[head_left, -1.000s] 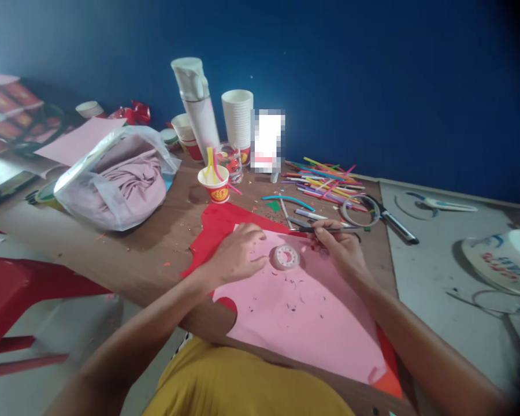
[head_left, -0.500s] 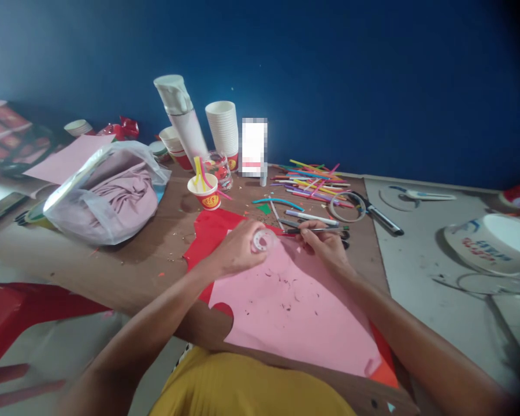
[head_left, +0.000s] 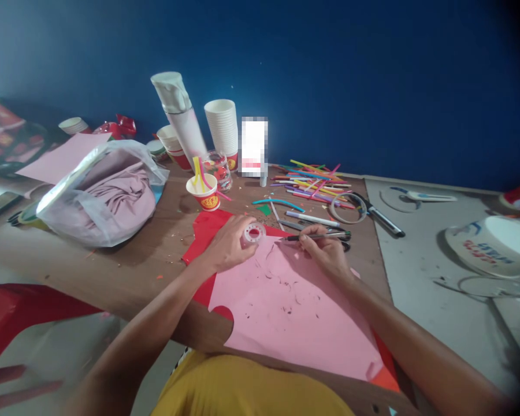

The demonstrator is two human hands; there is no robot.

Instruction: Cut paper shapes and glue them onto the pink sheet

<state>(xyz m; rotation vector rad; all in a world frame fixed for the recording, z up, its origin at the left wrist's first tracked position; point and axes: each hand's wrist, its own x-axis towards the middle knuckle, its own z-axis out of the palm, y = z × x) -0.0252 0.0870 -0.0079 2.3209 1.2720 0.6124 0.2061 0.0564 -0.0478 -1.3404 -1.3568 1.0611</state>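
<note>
My left hand (head_left: 230,242) is closed around a small clear plastic cylinder (head_left: 253,232) with a round, dotted end and a hole in its middle. It is over the top left of a pink paper sheet (head_left: 260,300). Between the fingers of my right hand (head_left: 327,248) is a slim dark pen (head_left: 297,237), its tip pointing left, close to the sheet's top edge. Dark curved marks and specks are scattered over the sheet. Beneath it lies red paper (head_left: 203,231), showing along the left side and at the lower right corner.
Behind my hands are a paper cup (head_left: 203,193) with straws, stacked cups (head_left: 222,127), a tall bottle (head_left: 182,121) and a pile of colourful straws (head_left: 316,184). Right of them lie a tape roll (head_left: 349,208) and a box cutter (head_left: 385,222). A plastic bag (head_left: 99,196) stands left.
My left hand has moved slightly left with the cylinder, whose round end now tilts more upward. A thin curved mark shows near the pen. My right hand has shifted little.
</note>
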